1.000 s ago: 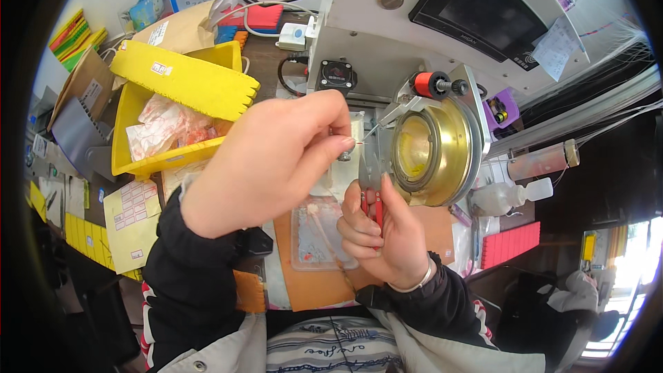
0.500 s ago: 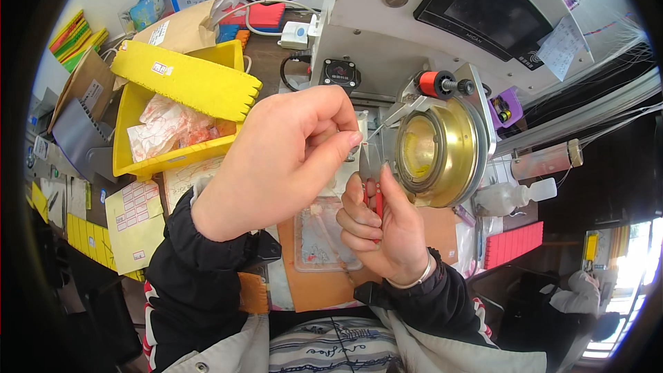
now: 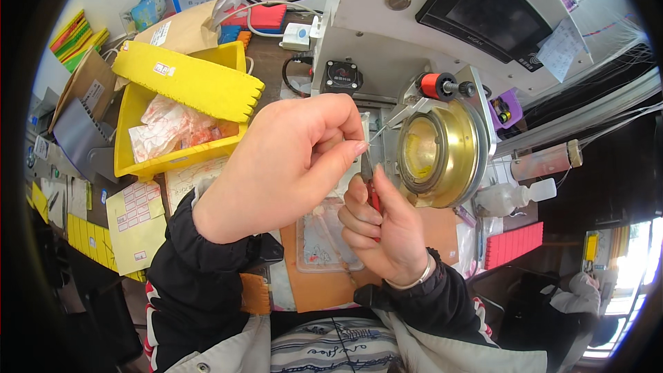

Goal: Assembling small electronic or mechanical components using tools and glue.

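My left hand (image 3: 286, 159) is closed in a pinch, thumb against bent forefinger, beside the machine's round golden drum (image 3: 431, 152). Something thin, like a wire or thread, shows at its fingertips; too fine to name. My right hand (image 3: 387, 228) is wrapped round a pair of red-handled snips (image 3: 375, 197), its thumb pressed along them. Their grey metal tips point up, close by my left fingertips. Under both hands lies a clear shallow tray (image 3: 324, 252) with small bits in it, on a brown board (image 3: 311, 293).
A yellow bin (image 3: 130, 131) at left holds crumpled white packing, with a yellow foam strip (image 3: 186, 79) across it. A grey machine with a dark screen (image 3: 483, 10) stands behind. A red roller (image 3: 434, 86) sits above the drum; a red foam strip (image 3: 513, 245) lies at right.
The jaws of the snips, apart before, now look closer together. My left fingertips have come slightly down and right, nearer the snips' tips.
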Demonstrator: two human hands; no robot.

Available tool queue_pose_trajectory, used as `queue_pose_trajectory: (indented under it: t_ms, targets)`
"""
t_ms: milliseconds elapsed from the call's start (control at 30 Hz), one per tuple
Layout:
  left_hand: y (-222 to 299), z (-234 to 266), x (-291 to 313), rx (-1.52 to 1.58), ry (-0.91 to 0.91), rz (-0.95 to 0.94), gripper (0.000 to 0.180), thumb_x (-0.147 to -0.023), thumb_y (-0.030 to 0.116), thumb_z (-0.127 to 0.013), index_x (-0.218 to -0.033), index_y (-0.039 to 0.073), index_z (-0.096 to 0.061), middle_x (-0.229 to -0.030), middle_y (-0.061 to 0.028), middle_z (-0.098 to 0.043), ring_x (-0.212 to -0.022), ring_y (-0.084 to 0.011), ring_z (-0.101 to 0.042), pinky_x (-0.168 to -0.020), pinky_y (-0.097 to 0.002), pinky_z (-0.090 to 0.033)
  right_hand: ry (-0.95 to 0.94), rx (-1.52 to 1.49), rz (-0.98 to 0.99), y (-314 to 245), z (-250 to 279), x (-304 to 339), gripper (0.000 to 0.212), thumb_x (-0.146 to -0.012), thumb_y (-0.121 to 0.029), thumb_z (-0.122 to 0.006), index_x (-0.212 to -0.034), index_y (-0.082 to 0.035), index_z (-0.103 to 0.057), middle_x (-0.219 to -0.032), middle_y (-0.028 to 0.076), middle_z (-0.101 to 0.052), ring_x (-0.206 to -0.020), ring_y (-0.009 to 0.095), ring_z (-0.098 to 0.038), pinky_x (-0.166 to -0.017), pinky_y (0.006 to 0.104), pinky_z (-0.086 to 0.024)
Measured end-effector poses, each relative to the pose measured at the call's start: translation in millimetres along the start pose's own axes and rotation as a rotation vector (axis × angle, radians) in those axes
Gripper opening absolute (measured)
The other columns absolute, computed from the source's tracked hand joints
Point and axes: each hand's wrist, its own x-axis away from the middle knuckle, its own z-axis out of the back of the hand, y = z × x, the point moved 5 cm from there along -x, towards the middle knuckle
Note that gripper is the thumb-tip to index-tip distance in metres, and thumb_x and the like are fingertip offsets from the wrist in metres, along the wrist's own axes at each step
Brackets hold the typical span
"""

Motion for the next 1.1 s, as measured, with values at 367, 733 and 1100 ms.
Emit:
queue_pose_trajectory:
  t_ms: [367,733,1100]
  targets:
    - [25.6,21.1,8.6,0.163,0.136,-0.02,0.003,-0.089,0.0,-0.061,-0.088,0.0,-0.059,-0.069,0.0053,-0.051,-0.06,-0.0001,-0.043,-0.053,-0.0195,-0.031,0.058,0.111,0.068,-1.6,2.3,6.5,0.043,-0.106,-0.041,-0.032,-0.097,-0.006,-0.054,-0.062,-0.007,-0.03,-0.052,0.005,-0.025,-0.047,0.021,-0.021]
    - [71.5,35.3,37.1,-0.175,0.401,-0.524,0.015,-0.063,0.006,-0.086,-0.069,0.006,-0.072,-0.069,-0.0026,-0.061,-0.068,-0.0177,-0.058,-0.06,-0.0271,-0.044,0.664,1.212,0.655,-59.0,96.3,155.2,0.045,-0.106,-0.031,-0.037,-0.118,0.001,-0.066,-0.067,-0.005,-0.043,-0.057,0.003,-0.037,-0.05,0.0206,-0.027]
    - [-33.2,134.2,117.9,-0.951,0.66,-0.058,0.044,-0.078,0.007,-0.064,-0.122,0.009,-0.063,-0.126,-0.0228,-0.058,-0.103,-0.0387,-0.061,-0.084,-0.0408,-0.052,0.85,2.188,0.84,-70.7,95.8,175.3,0.05,-0.096,-0.023,-0.061,-0.137,0.003,-0.046,-0.133,0.025,-0.053,-0.128,0.037,-0.048,-0.109,0.0472,-0.038]
